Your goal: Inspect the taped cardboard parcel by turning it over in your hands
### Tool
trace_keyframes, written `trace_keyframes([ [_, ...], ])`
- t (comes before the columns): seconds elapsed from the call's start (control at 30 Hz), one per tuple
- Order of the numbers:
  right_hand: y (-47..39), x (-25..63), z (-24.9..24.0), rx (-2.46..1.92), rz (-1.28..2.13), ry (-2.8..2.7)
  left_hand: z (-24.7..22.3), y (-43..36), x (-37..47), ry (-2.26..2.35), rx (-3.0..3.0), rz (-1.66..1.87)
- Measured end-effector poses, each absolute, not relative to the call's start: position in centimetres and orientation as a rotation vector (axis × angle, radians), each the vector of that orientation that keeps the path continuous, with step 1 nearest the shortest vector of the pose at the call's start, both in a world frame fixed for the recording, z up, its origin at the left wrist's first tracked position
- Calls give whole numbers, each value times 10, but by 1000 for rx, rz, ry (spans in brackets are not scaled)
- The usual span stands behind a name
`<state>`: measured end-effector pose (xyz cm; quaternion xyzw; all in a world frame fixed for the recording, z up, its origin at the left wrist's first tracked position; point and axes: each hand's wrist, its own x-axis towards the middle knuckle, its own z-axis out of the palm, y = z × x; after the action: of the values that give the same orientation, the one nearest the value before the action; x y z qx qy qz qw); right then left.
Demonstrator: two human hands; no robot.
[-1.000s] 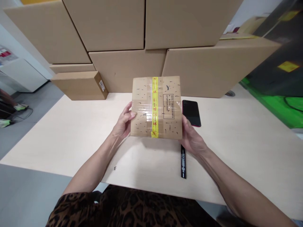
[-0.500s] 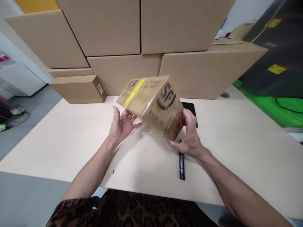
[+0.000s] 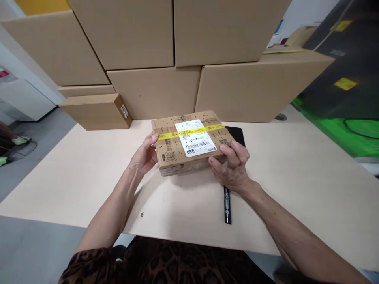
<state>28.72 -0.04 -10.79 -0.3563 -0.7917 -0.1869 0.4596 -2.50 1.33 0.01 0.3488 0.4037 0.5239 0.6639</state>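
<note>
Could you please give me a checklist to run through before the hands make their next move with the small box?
1. Left hand gripping the small box at its left end: ok.
2. Right hand gripping its near right corner: ok.
3. White label facing up: ok.
4. Yellow tape running across the top face: ok.
5. Black phone fully in view: not ok, partly hidden behind box and hand.
6. Underside taped: cannot tell, out of view.

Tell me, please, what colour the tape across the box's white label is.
The tape is yellow with red marks, seen best in the head view.
</note>
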Motion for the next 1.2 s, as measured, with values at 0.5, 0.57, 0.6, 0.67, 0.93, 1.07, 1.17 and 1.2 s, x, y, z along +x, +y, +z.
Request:
trace_keyframes([
  [0.5,-11,286,-77,-783,132,-1813,3,0,-8,885,979,1458],
  [0.57,-12,286,-74,-816,359,-1661,5,-1,-7,858,996,1459],
  [0.6,-12,285,-72,-833,470,-1578,5,-2,-6,844,1005,1456],
  [0.67,-12,283,-67,-855,735,-1410,5,-3,-6,824,1025,1449],
  [0.93,-15,282,-39,-826,1442,-986,-4,1,-14,772,1103,1376],
  [1.07,-16,287,-40,-841,1532,-980,-6,1,-17,739,1136,1322],
  [1.17,-18,284,-43,-847,1526,-933,-6,2,-17,731,1113,1299],
  [1.2,-19,282,-44,-847,1507,-908,-6,2,-16,729,1100,1302],
])
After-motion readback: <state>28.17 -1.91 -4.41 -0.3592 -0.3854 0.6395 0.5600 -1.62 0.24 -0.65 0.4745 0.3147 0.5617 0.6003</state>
